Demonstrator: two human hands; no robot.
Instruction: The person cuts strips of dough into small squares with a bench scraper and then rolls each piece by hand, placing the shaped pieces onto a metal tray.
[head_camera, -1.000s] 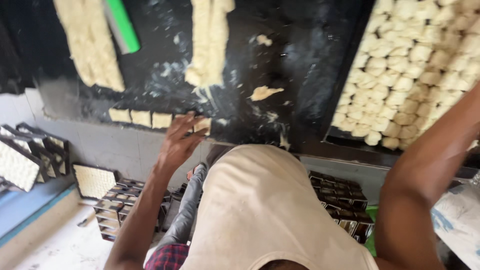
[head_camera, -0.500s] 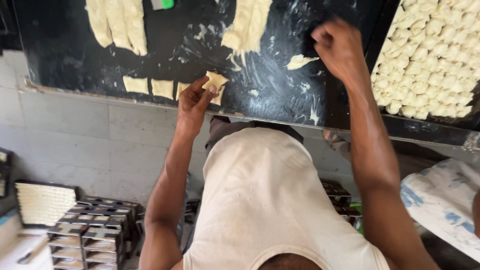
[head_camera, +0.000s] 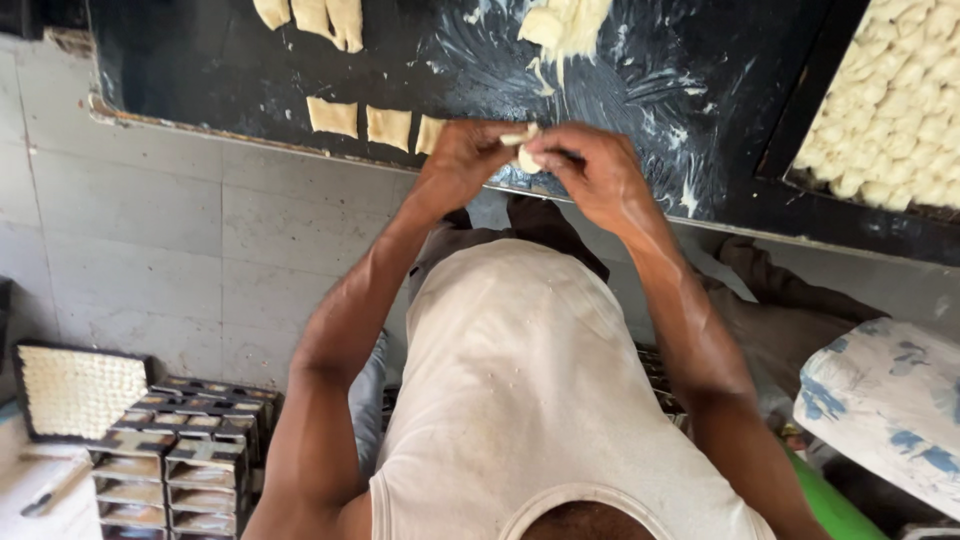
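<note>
At the near edge of the dark, flour-streaked worktop (head_camera: 240, 90), your left hand (head_camera: 462, 162) and right hand (head_camera: 590, 172) meet, both pinched shut on one small dough piece (head_camera: 524, 152) held between the fingertips. Just to 9 o'clock of them three cut dough squares (head_camera: 372, 124) lie in a row, longer dough strips (head_camera: 312, 18) sit at 11 o'clock, a smeared dough lump (head_camera: 562, 24) at 12, and a tray of small dough pieces (head_camera: 900, 100) at 2 o'clock. Well below, at 8 o'clock, stacked metal baking tins (head_camera: 170, 460) stand beside a woven mat (head_camera: 75, 392), while your vest (head_camera: 530, 400) hides the floor under the worktop.
</note>
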